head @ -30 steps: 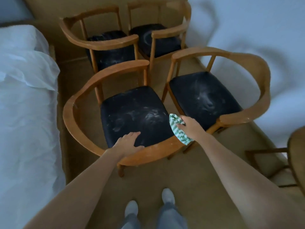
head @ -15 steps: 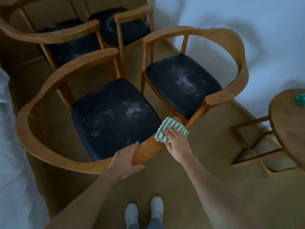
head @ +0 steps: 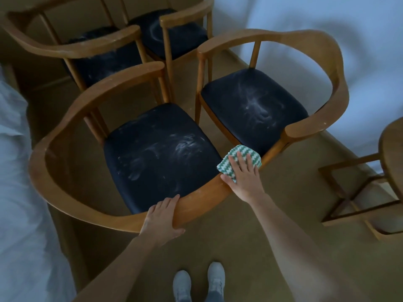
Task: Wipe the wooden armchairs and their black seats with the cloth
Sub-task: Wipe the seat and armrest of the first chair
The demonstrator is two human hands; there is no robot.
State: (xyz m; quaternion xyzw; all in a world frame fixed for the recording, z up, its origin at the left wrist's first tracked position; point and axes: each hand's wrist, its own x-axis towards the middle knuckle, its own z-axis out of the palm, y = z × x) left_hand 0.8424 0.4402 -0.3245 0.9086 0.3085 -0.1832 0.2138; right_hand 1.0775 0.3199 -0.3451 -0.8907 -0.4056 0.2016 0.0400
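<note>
Several wooden armchairs with black seats stand on the carpet. The nearest armchair [head: 65, 118] has a dusty black seat [head: 161, 155] streaked with white marks. My left hand [head: 162, 219] grips its curved wooden rail at the near side. My right hand [head: 245, 177] presses a green-and-white zigzag cloth [head: 235, 158] flat on the right end of that same rail. To the right a second armchair [head: 327, 68] shows a dusty black seat [head: 253, 107]. Two more armchairs [head: 72, 51] [head: 185, 16] stand behind.
A bed with white bedding [head: 19, 192] runs along the left. A round wooden table [head: 392, 153] with a wooden base [head: 349, 205] stands at the right. A pale wall [head: 327, 16] lies behind the right chair. My shoes [head: 198, 282] stand on tan carpet.
The view has shifted right and closer to the nearest chair. My right hand went from holding the bunched cloth to pressing it flat on the rail's right end. My left hand stays on the rail.
</note>
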